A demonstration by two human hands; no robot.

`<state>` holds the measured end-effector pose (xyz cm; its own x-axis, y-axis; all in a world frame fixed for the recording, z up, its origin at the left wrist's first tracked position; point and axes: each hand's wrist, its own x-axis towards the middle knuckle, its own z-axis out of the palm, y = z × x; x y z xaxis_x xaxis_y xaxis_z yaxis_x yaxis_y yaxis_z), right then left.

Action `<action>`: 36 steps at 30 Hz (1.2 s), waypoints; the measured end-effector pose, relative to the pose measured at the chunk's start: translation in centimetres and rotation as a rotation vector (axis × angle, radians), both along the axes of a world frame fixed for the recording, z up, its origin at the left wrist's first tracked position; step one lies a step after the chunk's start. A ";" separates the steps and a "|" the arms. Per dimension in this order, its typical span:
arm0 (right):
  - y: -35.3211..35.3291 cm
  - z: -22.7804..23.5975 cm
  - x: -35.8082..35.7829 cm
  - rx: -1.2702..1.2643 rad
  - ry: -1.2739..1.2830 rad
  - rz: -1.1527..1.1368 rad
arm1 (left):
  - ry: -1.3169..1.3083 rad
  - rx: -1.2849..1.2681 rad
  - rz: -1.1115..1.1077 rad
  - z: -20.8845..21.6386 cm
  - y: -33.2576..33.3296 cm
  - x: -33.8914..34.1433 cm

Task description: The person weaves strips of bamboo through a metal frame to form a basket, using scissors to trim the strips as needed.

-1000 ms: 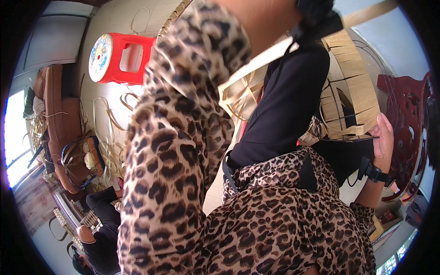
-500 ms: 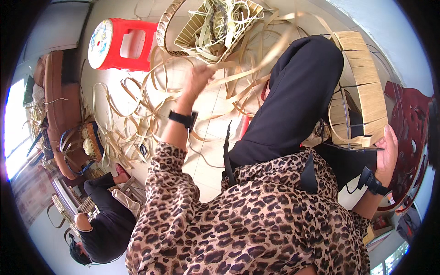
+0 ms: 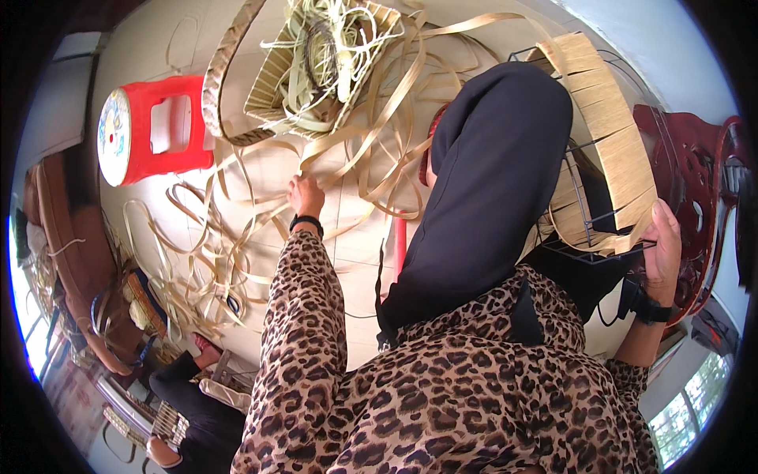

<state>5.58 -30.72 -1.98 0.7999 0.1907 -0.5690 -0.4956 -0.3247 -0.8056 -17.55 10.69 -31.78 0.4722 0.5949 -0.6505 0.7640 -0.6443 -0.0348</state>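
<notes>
A black wire frame rests by my legs, wound with a wide band of tan flat strip. My right hand grips the near right corner of this frame, fingers at the strip's edge. Out to the left, my left arm is stretched over the floor. My left hand is closed on a loose tan strip that runs up and away to the right. More tan strips lie in loops and tangles around that hand.
A handled woven basket full of pale fibres stands at the far side. Left of it is a red stool on its side. Another person sits at lower left. Dark red carved furniture stands at right.
My left hand has come down and slightly left with the strip. The view has shifted, so the stool and basket sit further left. My right hand keeps its hold on the frame.
</notes>
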 end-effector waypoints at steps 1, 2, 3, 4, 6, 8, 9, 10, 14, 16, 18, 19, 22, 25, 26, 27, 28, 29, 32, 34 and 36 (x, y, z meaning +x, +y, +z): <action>0.1 0.0 -0.2 -0.012 -0.013 -0.029 | 0.028 0.012 -0.039 0.1 0.1 -0.4; 0.1 0.0 -0.3 -0.020 -0.026 -0.045 | 0.026 0.011 -0.042 0.2 0.3 -0.9; 0.2 -0.2 -0.5 -0.026 -0.035 -0.064 | -0.003 0.013 -0.039 0.8 0.7 -1.1; 0.2 -0.4 -0.5 -0.034 -0.045 -0.081 | -0.062 0.007 -0.014 1.4 1.0 -1.3; -0.3 -0.7 -0.3 0.009 -0.009 -0.053 | -0.215 -0.015 0.048 3.2 2.2 -1.4; -1.4 -0.7 -0.5 0.053 0.004 -0.014 | -0.411 -0.005 0.077 6.0 4.2 -0.7; -1.6 -1.3 -0.1 0.051 0.002 -0.021 | -0.516 0.020 0.101 8.0 5.6 -0.8; -1.7 -1.7 -0.3 0.052 0.003 -0.042 | -0.601 0.042 0.078 9.6 6.8 0.3; -0.4 -2.4 0.3 0.086 -0.014 -0.024 | -0.936 0.227 -0.017 19.9 12.2 2.4; -0.4 -2.9 0.5 0.056 -0.036 -0.043 | -1.040 0.388 -0.127 25.9 14.2 3.3; 0.0 -3.6 0.7 0.055 -0.030 -0.040 | -1.059 0.607 -0.226 31.5 15.4 3.0; -0.5 -3.8 1.2 -0.003 -0.066 -0.015 | -1.027 0.732 -0.277 33.8 16.0 3.0; -1.3 -3.9 1.9 -0.021 -0.111 -0.049 | -0.626 1.285 -0.522 39.7 16.1 4.3; -1.6 -4.7 2.6 0.000 -0.156 -0.030 | -1.200 0.767 -0.420 38.2 11.8 6.9; -1.9 -4.9 2.7 0.002 -0.156 -0.042 | -1.466 0.406 -0.334 37.1 10.2 7.8; -2.0 -4.7 2.6 -0.005 -0.161 -0.051 | -1.697 0.016 -0.235 36.0 8.8 8.8; -1.8 -4.7 2.5 -0.008 -0.160 -0.060 | -1.887 -0.403 -0.126 34.9 7.7 9.8; -1.2 -4.3 2.2 -0.015 -0.157 -0.085 | -1.796 -0.133 -0.272 32.8 7.2 10.3; 0.9 -3.9 1.1 -0.036 -0.187 -0.193 | -1.556 -0.251 0.054 23.4 1.4 10.6; 0.8 -3.4 0.7 -0.004 -0.133 -0.126 | -1.258 -0.526 0.467 16.9 -3.6 10.1; 0.6 -3.7 0.4 0.003 -0.124 -0.107 | -0.915 -0.596 0.293 10.6 -5.8 7.2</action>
<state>6.01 -30.08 -5.66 0.8799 0.1024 -0.4640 -0.4237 -0.2728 -0.8637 -10.39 4.87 -21.22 0.8099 0.4715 -0.3489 0.4688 -0.1628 0.8682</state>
